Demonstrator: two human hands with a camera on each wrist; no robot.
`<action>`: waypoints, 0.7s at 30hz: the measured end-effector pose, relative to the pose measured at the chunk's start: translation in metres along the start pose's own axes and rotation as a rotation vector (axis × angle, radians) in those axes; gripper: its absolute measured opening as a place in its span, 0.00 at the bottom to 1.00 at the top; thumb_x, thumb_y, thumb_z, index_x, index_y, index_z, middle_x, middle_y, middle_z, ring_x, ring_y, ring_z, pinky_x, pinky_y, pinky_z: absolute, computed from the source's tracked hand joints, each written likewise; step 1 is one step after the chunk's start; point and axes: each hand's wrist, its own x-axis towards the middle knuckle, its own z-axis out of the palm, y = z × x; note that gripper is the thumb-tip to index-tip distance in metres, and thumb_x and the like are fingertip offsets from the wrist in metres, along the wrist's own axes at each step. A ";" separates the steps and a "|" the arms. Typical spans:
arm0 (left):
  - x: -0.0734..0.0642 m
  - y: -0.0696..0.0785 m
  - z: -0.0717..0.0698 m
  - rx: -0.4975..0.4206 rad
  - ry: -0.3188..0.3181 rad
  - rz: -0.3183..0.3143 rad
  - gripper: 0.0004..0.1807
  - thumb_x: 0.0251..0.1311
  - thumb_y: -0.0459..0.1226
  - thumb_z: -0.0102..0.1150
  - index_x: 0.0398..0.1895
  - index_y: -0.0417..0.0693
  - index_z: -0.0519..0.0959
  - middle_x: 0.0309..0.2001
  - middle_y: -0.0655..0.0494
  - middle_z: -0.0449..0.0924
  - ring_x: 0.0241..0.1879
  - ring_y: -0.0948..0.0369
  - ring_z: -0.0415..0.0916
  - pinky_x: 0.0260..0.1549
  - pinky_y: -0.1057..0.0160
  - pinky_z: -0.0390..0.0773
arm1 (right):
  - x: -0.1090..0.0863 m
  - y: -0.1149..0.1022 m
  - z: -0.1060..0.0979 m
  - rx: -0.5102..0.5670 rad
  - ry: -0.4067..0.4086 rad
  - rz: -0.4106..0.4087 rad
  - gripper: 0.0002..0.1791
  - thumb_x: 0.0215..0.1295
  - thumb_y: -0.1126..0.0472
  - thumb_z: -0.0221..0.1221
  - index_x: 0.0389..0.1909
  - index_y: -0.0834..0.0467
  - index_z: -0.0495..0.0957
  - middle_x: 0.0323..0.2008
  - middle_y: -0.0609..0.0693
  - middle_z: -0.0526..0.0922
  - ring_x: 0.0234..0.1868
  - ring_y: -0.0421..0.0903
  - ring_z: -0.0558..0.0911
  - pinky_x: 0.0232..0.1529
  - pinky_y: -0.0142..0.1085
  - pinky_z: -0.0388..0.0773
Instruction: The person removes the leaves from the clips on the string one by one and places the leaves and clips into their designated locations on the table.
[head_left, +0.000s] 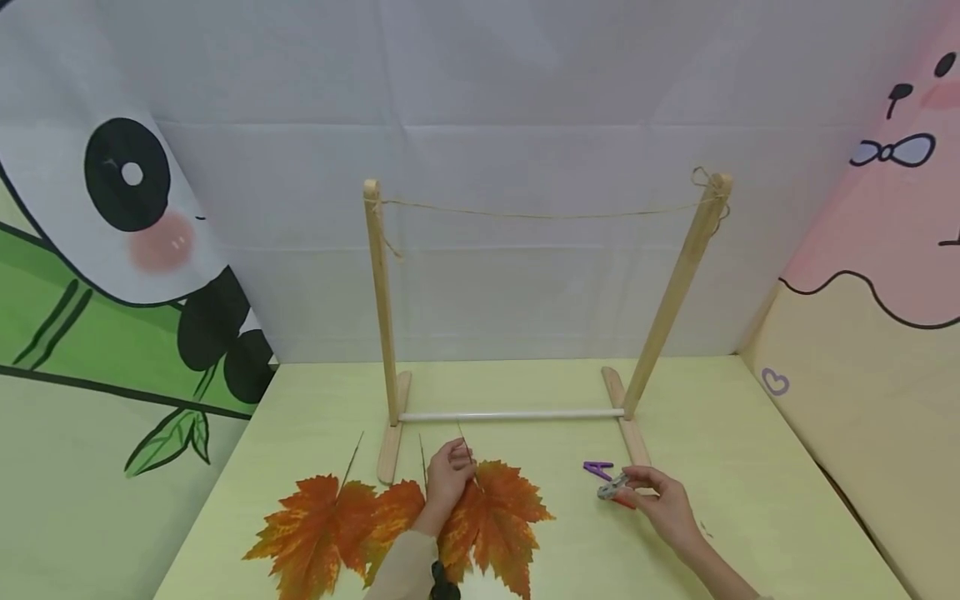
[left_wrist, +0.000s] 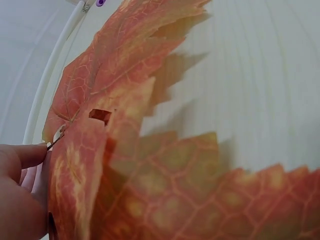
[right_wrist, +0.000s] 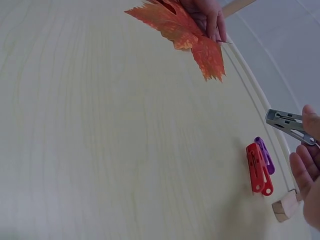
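Observation:
My left hand [head_left: 448,479] pinches the thin stem of an orange maple leaf [head_left: 498,525] between thumb and fingers; the left wrist view shows this leaf [left_wrist: 80,90] close up. A grey clothespin [head_left: 611,487] is held by the thumb and fingers of my right hand [head_left: 663,504], above the table. Below it lie a red clothespin [right_wrist: 257,167] and a purple clothespin [head_left: 597,469]. To the left of my left hand, more orange maple leaves [head_left: 307,533] lie on the table, partly covered by that arm.
Behind the hands stands a wooden frame with a left post [head_left: 382,308], a right post [head_left: 678,292] and a white crossbar [head_left: 510,415]. A thin string [head_left: 540,217] runs between the post tops. Printed cloth walls surround the pale table [head_left: 720,433].

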 end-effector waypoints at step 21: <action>0.000 0.002 -0.006 0.069 0.026 0.056 0.25 0.40 0.21 0.63 0.47 0.24 0.73 0.40 0.34 0.77 0.35 0.45 0.78 0.32 0.54 0.79 | -0.004 0.011 0.003 0.036 0.005 0.049 0.18 0.46 0.75 0.64 0.41 0.74 0.75 0.30 0.60 0.80 0.28 0.37 0.79 0.31 0.30 0.79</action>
